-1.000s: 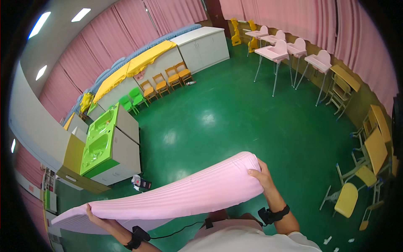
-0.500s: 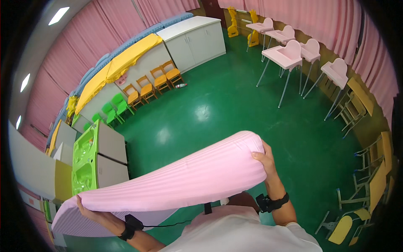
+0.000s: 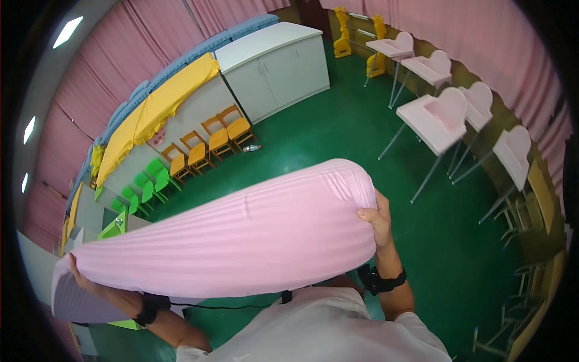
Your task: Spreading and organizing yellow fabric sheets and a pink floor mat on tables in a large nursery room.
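A long mattress in a pink striped cover (image 3: 241, 241) is held up in front of my body, above the floor. My right hand (image 3: 380, 222) grips its right end, with the thumb on the near face and the other fingers behind. At the far left end, my left hand (image 3: 85, 281) is closed on the mattress edge, its fingers partly hidden. The part beyond my left hand bends back and hangs lower. Black straps with small devices circle both my wrists, and a dark cable runs below the mattress.
Pink high chairs (image 3: 431, 120) stand along the right wall, with folded yellow-topped desks (image 3: 537, 289) nearer. Wooden chairs (image 3: 219, 140) and green chairs (image 3: 158, 172) line the left side, beside a white cabinet (image 3: 277, 75). A bottle (image 3: 252, 148) lies on the green floor. The mattress mostly hides a green basin unit (image 3: 114, 227).
The room has shifted in view as I moved forward; chairs and cabinet look closer. The mattress sits higher and further left in view, now covering most of the green basin. Both hands keep their hold.
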Tool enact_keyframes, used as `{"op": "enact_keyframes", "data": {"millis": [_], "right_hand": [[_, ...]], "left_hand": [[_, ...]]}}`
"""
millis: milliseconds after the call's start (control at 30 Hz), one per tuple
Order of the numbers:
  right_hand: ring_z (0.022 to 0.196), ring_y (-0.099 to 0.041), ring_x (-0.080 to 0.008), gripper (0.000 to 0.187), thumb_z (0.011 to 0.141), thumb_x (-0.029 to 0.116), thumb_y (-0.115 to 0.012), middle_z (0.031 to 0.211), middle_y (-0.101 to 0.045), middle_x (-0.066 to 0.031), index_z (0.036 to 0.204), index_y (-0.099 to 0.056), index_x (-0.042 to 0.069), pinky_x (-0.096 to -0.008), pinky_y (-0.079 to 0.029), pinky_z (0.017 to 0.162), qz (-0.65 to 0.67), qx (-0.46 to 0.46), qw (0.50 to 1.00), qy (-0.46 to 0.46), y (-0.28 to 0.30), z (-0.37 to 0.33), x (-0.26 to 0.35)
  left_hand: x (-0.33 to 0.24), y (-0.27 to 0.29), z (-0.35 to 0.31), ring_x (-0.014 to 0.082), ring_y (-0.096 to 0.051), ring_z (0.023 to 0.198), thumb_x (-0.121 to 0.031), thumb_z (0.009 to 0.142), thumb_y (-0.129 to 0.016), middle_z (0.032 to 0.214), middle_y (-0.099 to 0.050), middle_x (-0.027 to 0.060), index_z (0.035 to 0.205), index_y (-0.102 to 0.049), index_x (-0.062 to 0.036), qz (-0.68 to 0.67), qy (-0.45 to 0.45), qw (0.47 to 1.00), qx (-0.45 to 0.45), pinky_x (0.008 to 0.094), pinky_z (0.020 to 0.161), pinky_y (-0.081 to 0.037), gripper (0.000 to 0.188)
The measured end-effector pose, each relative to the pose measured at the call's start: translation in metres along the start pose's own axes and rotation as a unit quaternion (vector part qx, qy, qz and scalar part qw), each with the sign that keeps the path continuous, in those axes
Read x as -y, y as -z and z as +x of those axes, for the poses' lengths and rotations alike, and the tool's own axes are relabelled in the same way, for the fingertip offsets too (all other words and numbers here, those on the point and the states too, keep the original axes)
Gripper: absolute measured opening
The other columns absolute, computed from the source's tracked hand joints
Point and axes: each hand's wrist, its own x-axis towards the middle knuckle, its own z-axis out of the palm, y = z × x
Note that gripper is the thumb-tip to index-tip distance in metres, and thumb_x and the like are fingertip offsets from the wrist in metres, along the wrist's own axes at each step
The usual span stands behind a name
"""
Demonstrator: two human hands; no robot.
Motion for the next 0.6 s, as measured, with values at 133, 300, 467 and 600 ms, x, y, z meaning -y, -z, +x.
{"op": "enact_keyframes", "data": {"millis": [133,300,467,600], "right_hand": [[0.086,-0.055,-0.0137,0.050,0.064,0.017,-0.054,0.095,-0.061,-0.0100,0.106,-0.055,-0.009,-0.0236,-0.042,0.079,-0.025,0.030,0.999,0.020,0.011,0.141,-0.021],[0.082,-0.057,-0.0146,0.050,0.062,0.016,-0.053,0.094,-0.061,-0.0116,0.104,-0.055,-0.011,-0.0243,-0.043,0.076,0.014,0.029,0.998,0.055,0.011,0.328,-0.062],[0.079,-0.055,-0.0136,0.050,0.062,0.016,-0.052,0.090,-0.060,-0.0097,0.104,-0.054,-0.011,-0.0230,-0.042,0.073,0.023,0.041,0.993,0.111,0.007,0.510,-0.098],[0.077,-0.053,-0.0124,0.047,0.062,0.015,-0.052,0.088,-0.060,-0.0088,0.102,-0.055,-0.010,-0.0220,-0.041,0.072,0.055,0.007,0.990,0.129,0.005,0.641,-0.122]], "left_hand": [[0.060,-0.090,0.058,0.0230,-0.055,0.095,-0.040,0.090,-0.044,0.104,-0.054,0.0148,0.112,-0.047,0.0005,0.155,-0.216,0.962,0.063,0.0356,0.088,-0.042,0.046],[0.153,-0.239,0.135,0.0183,-0.055,0.093,-0.024,0.093,-0.042,0.105,-0.054,0.0103,0.114,-0.049,-0.0002,0.084,-0.330,0.930,0.136,0.0306,0.082,-0.045,0.033],[0.217,-0.395,0.219,0.0189,-0.055,0.093,-0.020,0.089,-0.049,0.106,-0.055,0.0113,0.112,-0.050,0.0031,0.273,-0.546,0.780,0.136,0.0319,0.082,-0.045,0.033],[0.271,-0.531,0.280,0.0192,-0.056,0.092,-0.019,0.087,-0.051,0.105,-0.056,0.0116,0.111,-0.051,0.0038,0.296,-0.619,0.719,0.113,0.0321,0.081,-0.046,0.033]]}}
